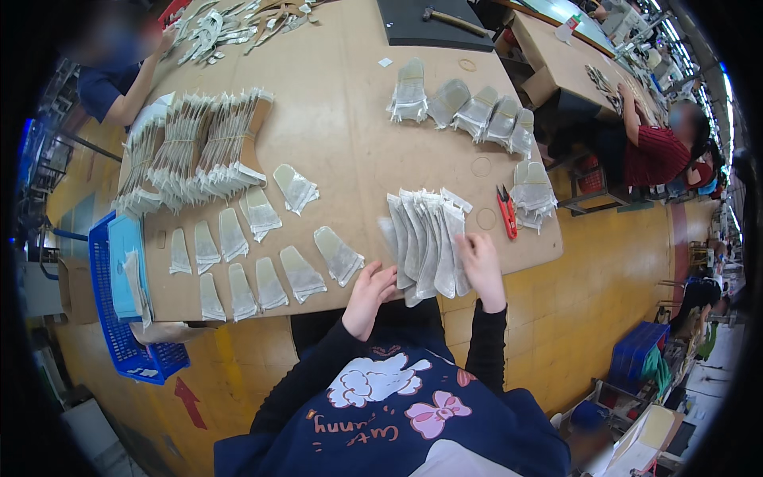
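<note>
A bunch of grey tapered fabric pieces [429, 246] with frayed white ends lies overlapped at the table's front edge. Beside its lower left side is my left hand [372, 296], fingers loosely extended toward the pieces. My right hand [482, 269] rests against the bunch's right side, its fingers bent and apart, touching the outermost piece. To the left, similar pieces lie singly or in small piles in two rows, the nearest being a grey-green piece [339, 254]. Red-handled thread snips [507, 213] lie right of my right hand, next to another small pile [533, 193].
Tied bundles [409, 91] of pieces sit at the far right. Large upright stacks [230, 139] stand at the left, near a blue basket [107, 298] by the table edge. A hammer [457, 21] lies on a black board [405, 28]. Co-workers sit at far left and right.
</note>
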Available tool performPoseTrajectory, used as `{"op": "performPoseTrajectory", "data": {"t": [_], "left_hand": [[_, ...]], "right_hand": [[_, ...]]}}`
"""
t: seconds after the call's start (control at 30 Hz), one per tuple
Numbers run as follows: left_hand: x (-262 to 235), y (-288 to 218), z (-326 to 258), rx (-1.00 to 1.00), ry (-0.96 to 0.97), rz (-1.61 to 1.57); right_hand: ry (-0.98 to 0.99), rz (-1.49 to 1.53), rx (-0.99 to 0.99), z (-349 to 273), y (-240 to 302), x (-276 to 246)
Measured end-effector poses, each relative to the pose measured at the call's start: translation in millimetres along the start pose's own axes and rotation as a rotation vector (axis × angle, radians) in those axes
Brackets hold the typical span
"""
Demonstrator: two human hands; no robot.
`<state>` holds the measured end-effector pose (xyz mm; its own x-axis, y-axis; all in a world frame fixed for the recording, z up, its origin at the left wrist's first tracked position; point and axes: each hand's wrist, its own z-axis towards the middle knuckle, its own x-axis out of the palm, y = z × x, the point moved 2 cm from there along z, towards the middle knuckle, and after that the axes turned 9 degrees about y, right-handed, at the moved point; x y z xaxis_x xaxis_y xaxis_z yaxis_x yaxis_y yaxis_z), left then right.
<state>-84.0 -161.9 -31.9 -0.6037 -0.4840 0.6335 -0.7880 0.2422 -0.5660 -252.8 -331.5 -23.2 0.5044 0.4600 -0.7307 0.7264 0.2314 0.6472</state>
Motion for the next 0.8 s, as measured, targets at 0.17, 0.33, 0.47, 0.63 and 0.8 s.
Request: {"op": "performPoseTrajectory", "data": {"t": [0.17, 0.33, 0.47, 0.63, 0.8], "left_hand": [[20, -2, 23, -0.032, -0.123, 0.158], [34, 4, 21, 0.065, -0.145, 0.231], [32, -3, 29, -0.046, 0.136, 0.178], [32, -3, 33, -0.084, 0.194, 0.129], [36, 0, 25, 0.035, 0.403, 0.162]], "right_hand": [[0.121, 0.062, -0.049, -3, 28, 15], [0.106, 0.178, -0.099, -13, 38, 18], [0.189, 0.321, -0.112, -18, 32, 26], [0.27, 0.951, 0.018, -30, 34, 37], [0.118, 0.736, -0.176, -48, 55, 21]]}}
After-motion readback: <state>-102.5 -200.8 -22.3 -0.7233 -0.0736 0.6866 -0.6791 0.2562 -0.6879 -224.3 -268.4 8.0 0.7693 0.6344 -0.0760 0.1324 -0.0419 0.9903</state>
